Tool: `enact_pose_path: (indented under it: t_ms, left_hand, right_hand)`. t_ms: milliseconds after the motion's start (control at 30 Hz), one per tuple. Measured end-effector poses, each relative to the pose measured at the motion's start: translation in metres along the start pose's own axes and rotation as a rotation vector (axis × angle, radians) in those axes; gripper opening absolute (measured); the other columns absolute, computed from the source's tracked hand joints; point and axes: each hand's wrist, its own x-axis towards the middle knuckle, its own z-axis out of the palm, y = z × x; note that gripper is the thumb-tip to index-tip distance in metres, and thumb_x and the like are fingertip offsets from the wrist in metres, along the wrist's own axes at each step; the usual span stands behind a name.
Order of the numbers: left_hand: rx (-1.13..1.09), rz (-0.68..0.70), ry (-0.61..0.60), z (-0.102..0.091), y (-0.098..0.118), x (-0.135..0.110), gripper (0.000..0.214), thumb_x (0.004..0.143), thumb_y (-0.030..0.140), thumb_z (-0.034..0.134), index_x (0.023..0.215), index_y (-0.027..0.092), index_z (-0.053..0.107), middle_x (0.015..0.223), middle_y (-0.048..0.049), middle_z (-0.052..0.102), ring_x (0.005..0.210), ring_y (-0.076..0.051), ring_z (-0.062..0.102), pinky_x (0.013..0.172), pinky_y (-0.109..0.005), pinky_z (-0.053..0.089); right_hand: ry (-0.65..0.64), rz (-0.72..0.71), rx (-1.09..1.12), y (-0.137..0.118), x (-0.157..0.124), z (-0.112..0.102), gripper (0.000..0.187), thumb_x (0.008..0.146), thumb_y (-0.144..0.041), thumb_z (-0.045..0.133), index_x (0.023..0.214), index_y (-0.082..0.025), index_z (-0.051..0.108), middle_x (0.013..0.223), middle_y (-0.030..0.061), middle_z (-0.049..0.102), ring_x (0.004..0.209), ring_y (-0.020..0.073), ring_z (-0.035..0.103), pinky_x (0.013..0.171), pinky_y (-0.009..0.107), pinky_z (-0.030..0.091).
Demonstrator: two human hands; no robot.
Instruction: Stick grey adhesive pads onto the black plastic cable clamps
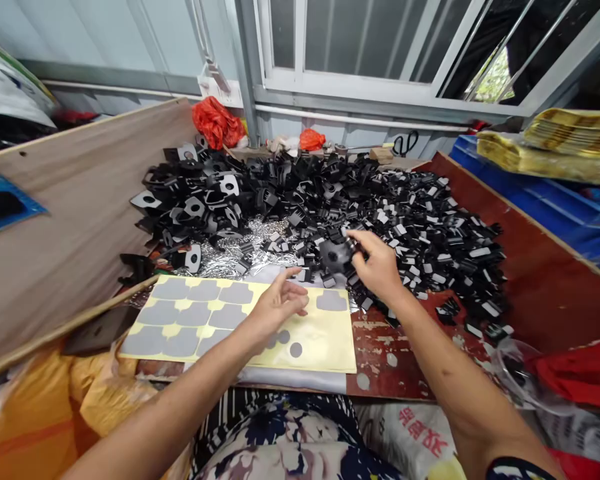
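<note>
My right hand (377,265) pinches a black plastic part (334,257) with a round hole, above the front of a big heap of similar parts. My left hand (279,303) hovers over a yellow sticker sheet (325,340), its fingers apart and slightly curled, holding nothing I can see. Grey stickers (173,313) in rows cover the sheet's left side, and one grey sticker (331,300) sits at its upper right. My left forearm hides part of the sheet. Small metal pins (230,259) lie in a pile behind it.
Black clips with pale pads (430,233) are heaped at the right, larger black parts (195,200) at the left. A wooden board (95,180) walls the left side. A blue crate (545,207) stands beyond the red right board (540,267). Scissors (406,143) lie at the back.
</note>
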Motion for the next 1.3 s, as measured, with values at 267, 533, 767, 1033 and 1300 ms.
enact_pose_path:
  t_ms: [267, 533, 767, 1033, 1300]
  left_hand:
    - [-0.203, -0.274, -0.249, 0.013, -0.004, -0.001, 0.082, 0.081, 0.031, 0.087, 0.151, 0.023, 0.045, 0.099, -0.0134, 0.073, 0.078, -0.026, 0.077, 0.060, -0.028, 0.058]
    - [-0.335, -0.314, -0.355, 0.004, 0.004, -0.010, 0.053, 0.087, 0.033, 0.078, 0.130, 0.024, 0.049, 0.117, -0.0176, 0.072, 0.097, -0.027, 0.073, 0.078, -0.039, 0.063]
    - [-0.157, -0.335, -0.386, 0.018, 0.009, -0.017, 0.088, 0.077, 0.016, 0.082, 0.152, 0.036, 0.043, 0.109, -0.0036, 0.062, 0.085, -0.017, 0.068, 0.077, -0.036, 0.063]
    - [0.464, -0.186, -0.428, 0.026, -0.012, 0.002, 0.053, 0.080, 0.022, 0.071, 0.132, 0.025, 0.059, 0.088, 0.0006, 0.060, 0.068, -0.015, 0.060, 0.063, -0.027, 0.054]
    - [1.068, -0.139, -0.580, 0.049, -0.010, 0.027, 0.085, 0.078, 0.023, 0.072, 0.160, 0.026, 0.052, 0.089, -0.0037, 0.071, 0.054, -0.016, 0.058, 0.060, -0.028, 0.050]
  right_hand:
    - [-0.157, 0.140, 0.313, -0.041, -0.085, 0.002, 0.053, 0.087, -0.007, 0.058, 0.134, -0.028, 0.069, 0.128, 0.0071, 0.075, 0.122, 0.0251, 0.069, 0.108, 0.046, 0.056]
    - [-0.171, 0.351, 0.084, -0.013, -0.128, -0.009, 0.021, 0.099, -0.021, 0.057, 0.105, -0.024, 0.077, 0.107, 0.0078, 0.079, 0.102, 0.0260, 0.070, 0.094, 0.043, 0.056]
    - [-0.271, 0.284, -0.167, -0.021, -0.119, 0.011, 0.021, 0.098, -0.018, 0.060, 0.102, -0.026, 0.079, 0.107, 0.0058, 0.082, 0.103, 0.0273, 0.066, 0.093, 0.042, 0.048]
    - [-0.259, 0.331, -0.160, -0.024, -0.115, 0.012, 0.019, 0.092, -0.016, 0.063, 0.093, -0.026, 0.080, 0.104, 0.0043, 0.083, 0.098, 0.0265, 0.068, 0.089, 0.041, 0.045]
    - [-0.377, 0.968, 0.636, -0.016, -0.099, -0.007, 0.029, 0.078, -0.034, 0.073, 0.103, -0.021, 0.079, 0.054, -0.0046, 0.064, 0.042, 0.0126, 0.052, 0.047, 0.025, 0.040]
